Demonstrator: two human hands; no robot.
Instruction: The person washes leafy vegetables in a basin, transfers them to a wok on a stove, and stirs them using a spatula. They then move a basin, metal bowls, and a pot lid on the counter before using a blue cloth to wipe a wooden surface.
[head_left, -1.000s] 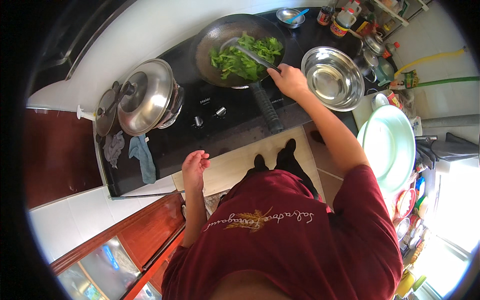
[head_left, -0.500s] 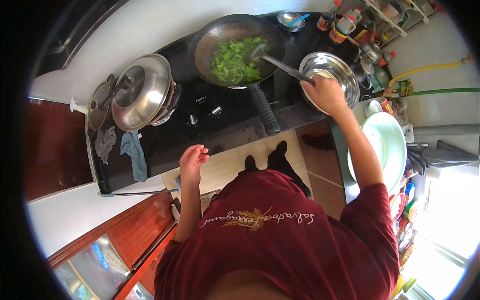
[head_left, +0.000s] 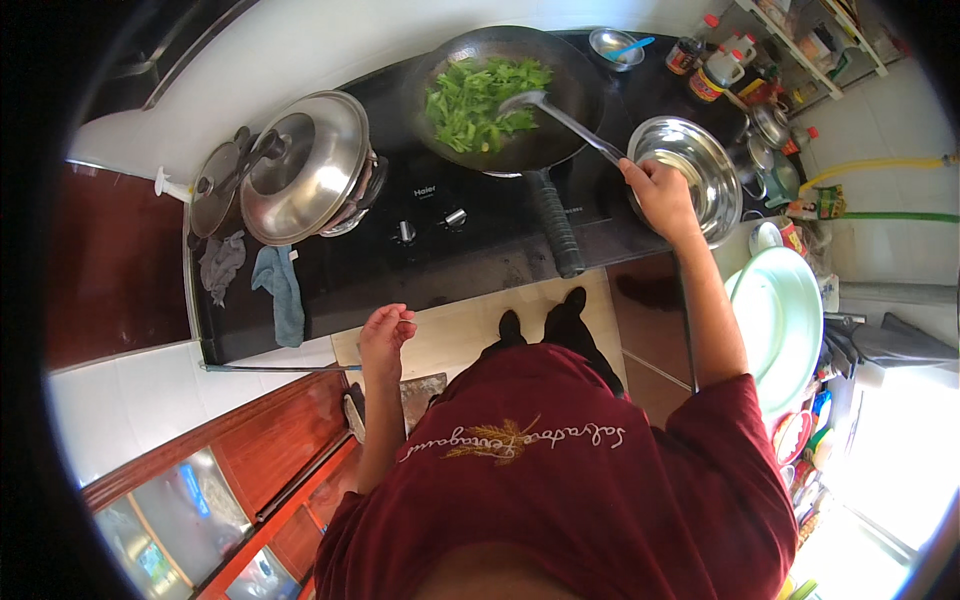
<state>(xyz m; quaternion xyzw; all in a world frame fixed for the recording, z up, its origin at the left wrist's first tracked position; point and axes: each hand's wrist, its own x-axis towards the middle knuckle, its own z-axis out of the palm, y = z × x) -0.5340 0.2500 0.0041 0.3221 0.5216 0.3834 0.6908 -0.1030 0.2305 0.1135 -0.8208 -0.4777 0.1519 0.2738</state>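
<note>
A dark wok (head_left: 578, 100) sits on the black stove, its ribbed black handle (head_left: 556, 225) pointing toward me. Chopped leafy greens (head_left: 482, 100) lie heaped in its left and middle part. My right hand (head_left: 660, 197) is closed round the dark handle of a metal spatula (head_left: 575, 125). The spatula's head is over the greens, at the right of the heap. That hand is above the near left rim of a steel bowl (head_left: 722, 185). My left hand (head_left: 385, 335) hangs in front of the stove edge, with loosely bent fingers and nothing visible in it.
Left on the black stove (head_left: 380, 280) stands a large lidded steel pot (head_left: 335, 165), near another lid (head_left: 212, 195) and two cloths (head_left: 280, 300). Behind are a small bowl (head_left: 612, 45) with a blue spoon and several bottles (head_left: 715, 75). A pale green basin (head_left: 790, 320) stands at right.
The spatula has moved a little left within the wok, and the greens have shifted to its left and far side. My left hand stays off the stove. The whole view has shifted slightly.
</note>
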